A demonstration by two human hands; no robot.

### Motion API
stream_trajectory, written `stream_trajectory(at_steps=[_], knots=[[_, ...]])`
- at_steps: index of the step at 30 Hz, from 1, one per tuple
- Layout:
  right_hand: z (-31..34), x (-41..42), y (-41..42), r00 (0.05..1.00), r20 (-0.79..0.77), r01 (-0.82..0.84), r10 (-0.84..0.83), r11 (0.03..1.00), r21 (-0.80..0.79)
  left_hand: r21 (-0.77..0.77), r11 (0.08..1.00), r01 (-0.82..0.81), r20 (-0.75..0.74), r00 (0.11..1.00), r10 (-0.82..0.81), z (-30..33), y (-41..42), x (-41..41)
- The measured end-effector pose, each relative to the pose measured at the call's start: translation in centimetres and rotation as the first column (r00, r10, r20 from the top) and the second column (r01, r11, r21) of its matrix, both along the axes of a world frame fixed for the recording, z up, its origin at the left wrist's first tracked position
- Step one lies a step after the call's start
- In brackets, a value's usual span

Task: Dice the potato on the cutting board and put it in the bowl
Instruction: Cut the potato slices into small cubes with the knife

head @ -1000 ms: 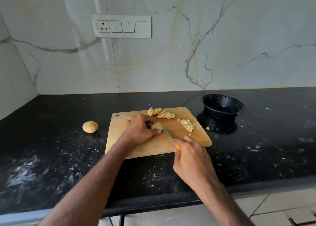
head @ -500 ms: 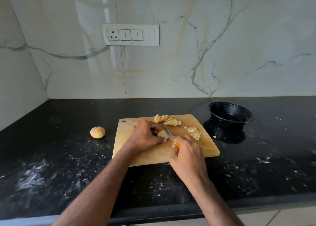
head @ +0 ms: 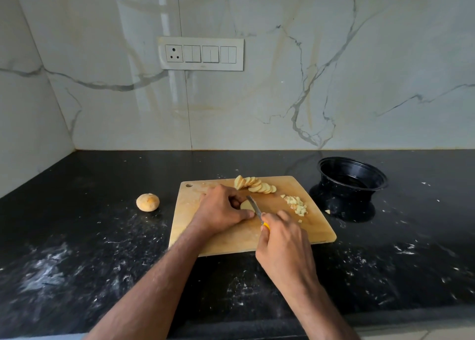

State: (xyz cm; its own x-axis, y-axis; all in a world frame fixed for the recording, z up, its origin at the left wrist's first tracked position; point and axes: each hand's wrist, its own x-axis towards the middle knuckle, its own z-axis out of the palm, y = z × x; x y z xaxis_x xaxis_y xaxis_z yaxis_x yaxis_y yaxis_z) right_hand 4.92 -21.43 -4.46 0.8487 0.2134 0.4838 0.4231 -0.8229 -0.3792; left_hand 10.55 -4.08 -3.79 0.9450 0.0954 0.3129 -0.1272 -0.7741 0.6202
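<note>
left hand (head: 221, 208) pins potato slice (head: 246, 205) flat on cutting board (head: 231, 239) so it can't slip | right hand (head: 282, 247) grips knife (head: 254, 207), blade on slice | diced pile (head: 295, 204) set aside toward bowl (head: 352, 179), empty, right of board

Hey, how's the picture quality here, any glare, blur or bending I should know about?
Head view: window glare streaks the wall left of the switch plate; wide-angle bending curves the counter edges; the board, knife and both hands look sharp enough; the bowl interior is dark.
</note>
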Motion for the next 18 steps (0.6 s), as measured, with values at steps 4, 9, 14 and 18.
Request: stream_trajectory(at_steps=[4, 9, 14, 18], knots=[[0.10, -0.01, 0.00, 1.000, -0.006, 0.004, -0.004, 1.000, 0.006, 0.004, 1.000, -0.006, -0.001, 1.000, 0.006, 0.10, -0.03, -0.05], [0.12, -0.06, 0.05, 1.000, -0.018, -0.003, 0.003, 1.000, -0.009, 0.021, 1.000, -0.011, 0.000, 1.000, 0.011, 0.22, -0.19, -0.17], [0.15, -0.04, 0.20, 0.999, -0.047, -0.010, 0.008, 0.999, -0.034, 0.017, 1.000, -0.025, 0.000, 1.000, 0.025, 0.08, -0.25, -0.06], [0.28, 0.32, 0.82, 0.999, -0.042, 0.013, -0.015, 0.999, -0.046, 0.016, 1.000, -0.013, -0.006, 1.000, 0.014, 0.05, -0.25, 0.07]])
